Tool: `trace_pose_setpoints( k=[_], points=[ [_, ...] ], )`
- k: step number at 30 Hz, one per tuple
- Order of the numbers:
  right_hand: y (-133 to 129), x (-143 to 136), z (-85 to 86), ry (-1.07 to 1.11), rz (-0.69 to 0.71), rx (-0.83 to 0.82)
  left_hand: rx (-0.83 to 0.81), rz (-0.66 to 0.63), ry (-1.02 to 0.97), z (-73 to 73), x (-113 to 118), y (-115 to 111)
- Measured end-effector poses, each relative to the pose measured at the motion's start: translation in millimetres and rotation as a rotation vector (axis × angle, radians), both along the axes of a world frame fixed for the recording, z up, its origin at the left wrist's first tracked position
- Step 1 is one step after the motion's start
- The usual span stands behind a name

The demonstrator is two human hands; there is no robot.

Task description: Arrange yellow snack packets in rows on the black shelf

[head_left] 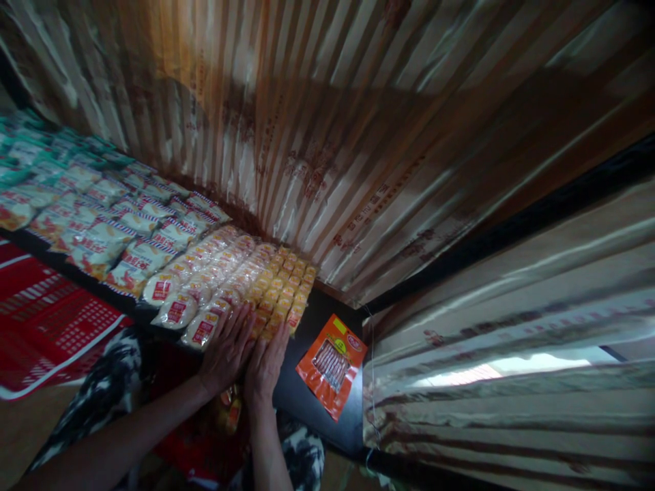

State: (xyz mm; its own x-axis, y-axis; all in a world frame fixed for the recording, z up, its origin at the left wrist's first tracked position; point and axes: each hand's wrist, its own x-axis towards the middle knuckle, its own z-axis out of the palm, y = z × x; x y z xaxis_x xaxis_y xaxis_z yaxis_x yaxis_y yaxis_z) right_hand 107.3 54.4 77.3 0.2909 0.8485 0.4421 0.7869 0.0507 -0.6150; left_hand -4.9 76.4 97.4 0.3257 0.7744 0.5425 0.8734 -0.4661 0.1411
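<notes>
My left hand point(228, 346) lies flat with fingers stretched out at the near edge of the rows, touching the round white wrapped packs point(202, 330). Right beside it, my right hand point(265, 363) rests palm down, fingers extended, against the near end of the small yellow wrapped packs point(279, 293). Neither hand grips anything that I can see; their palms are hidden. An orange packet point(333, 367) with a clear window lies alone on the black shelf point(320, 307), to the right of my right hand.
White and blue snack bags point(140, 262) fill the shelf to the left, with green bags point(31, 150) beyond. A red basket point(46, 320) stands at the lower left. Yellow packs point(228, 411) show in a red container below my hands. Pleated printed curtains point(317, 164) hang behind and to the right.
</notes>
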Motion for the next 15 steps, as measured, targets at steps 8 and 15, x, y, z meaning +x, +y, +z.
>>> trace_pose_setpoints(
  k=[8, 15],
  points=[
    [16, -3, 7.9, -0.005, 0.012, -0.017, 0.011, 0.003, -0.047, -1.8, -1, 10],
    [16, -4, 5.7, -0.032, 0.023, -0.02, -0.018, -0.004, -0.031, -2.5, -1, 10]
  ],
)
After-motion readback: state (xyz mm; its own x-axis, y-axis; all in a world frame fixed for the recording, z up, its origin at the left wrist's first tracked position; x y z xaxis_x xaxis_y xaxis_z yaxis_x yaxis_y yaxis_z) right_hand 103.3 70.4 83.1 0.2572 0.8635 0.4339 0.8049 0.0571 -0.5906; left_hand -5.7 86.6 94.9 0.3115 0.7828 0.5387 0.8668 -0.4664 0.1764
